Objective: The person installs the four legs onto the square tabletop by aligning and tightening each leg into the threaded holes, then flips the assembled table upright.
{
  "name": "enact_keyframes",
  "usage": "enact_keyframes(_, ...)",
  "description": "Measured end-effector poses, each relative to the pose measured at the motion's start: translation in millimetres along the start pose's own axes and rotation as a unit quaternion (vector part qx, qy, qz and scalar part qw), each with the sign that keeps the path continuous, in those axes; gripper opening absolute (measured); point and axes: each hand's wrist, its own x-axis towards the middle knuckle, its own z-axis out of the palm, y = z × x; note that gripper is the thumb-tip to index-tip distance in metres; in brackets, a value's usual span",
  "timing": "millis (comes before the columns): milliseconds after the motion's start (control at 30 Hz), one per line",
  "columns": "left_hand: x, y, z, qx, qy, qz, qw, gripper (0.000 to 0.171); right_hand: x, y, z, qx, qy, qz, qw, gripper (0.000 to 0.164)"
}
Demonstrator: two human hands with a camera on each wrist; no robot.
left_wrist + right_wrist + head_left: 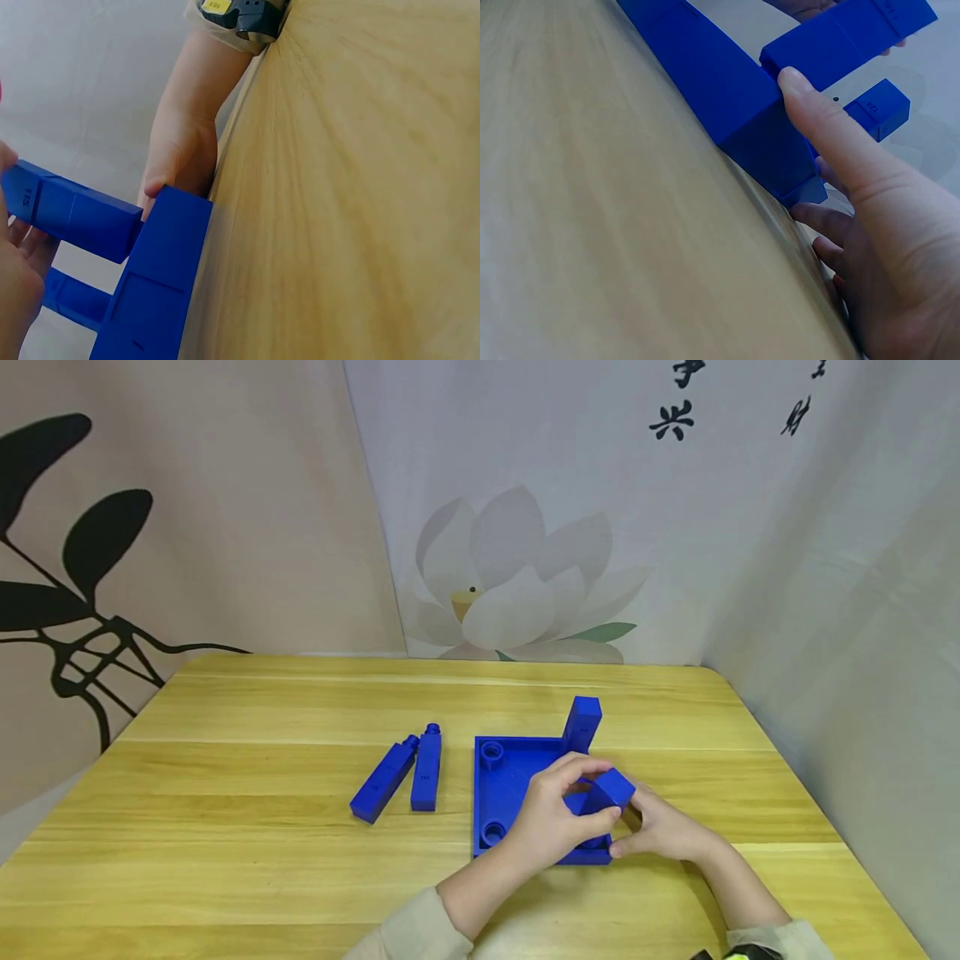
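Observation:
My left hand point(551, 817) grips a blue square-sided leg point(613, 788) between thumb and fingers, upright over the near right corner of a blue square base point(516, 768). In the left wrist view, the lower end of this leg point(79, 214) meets the base point(161, 274), hiding the joint. My right hand point(663, 831) holds the base at that same corner. In the right wrist view its thumb point(832, 124) presses near the foot of the leg, and the other fingers lie along the base's side. Another blue leg point(583, 724) stands upright at the far right corner.
Two loose blue legs point(385, 781) with knobbed ends lie on the wooden table point(225, 860), left of the base. Round sockets point(492, 754) show at the base's two left corners. Printed curtains point(525, 460) hang behind the table and along its right side.

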Motion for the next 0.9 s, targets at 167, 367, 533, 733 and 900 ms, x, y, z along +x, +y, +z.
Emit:
enact_keyframes(167, 0.2, -16.7, 2.7, -0.008, -0.016, 0.000, 0.9998, 0.039, -0.3, -0.5, -0.2, -0.044, 0.009, -0.001, 0.999, 0.095)
enact_keyframes(367, 0.4, -42.7, 6.4, -0.015, -0.030, -0.006, 0.9994, 0.042, 0.1, -1.7, 0.5, -0.031, 0.004, -0.002, 1.000, 0.094)
enact_keyframes(533, 0.3, -36.4, 3.8, -0.032, -0.044, -0.005, 0.9985, 0.043, -0.2, -2.4, 0.5, -0.035, 0.006, 0.004, 0.999, 0.093)
enact_keyframes(733, -0.1, -10.0, -1.9, -0.028, -0.050, 0.002, 0.9983, 0.040, -0.5, -2.3, -0.5, -0.054, 0.009, 0.006, 0.998, 0.091)
enact_keyframes(900, -0.4, -4.6, -2.5, -0.018, -0.049, 0.005, 0.9986, 0.040, -1.1, -2.6, -0.9, -0.049, 0.006, 0.003, 0.999, 0.089)
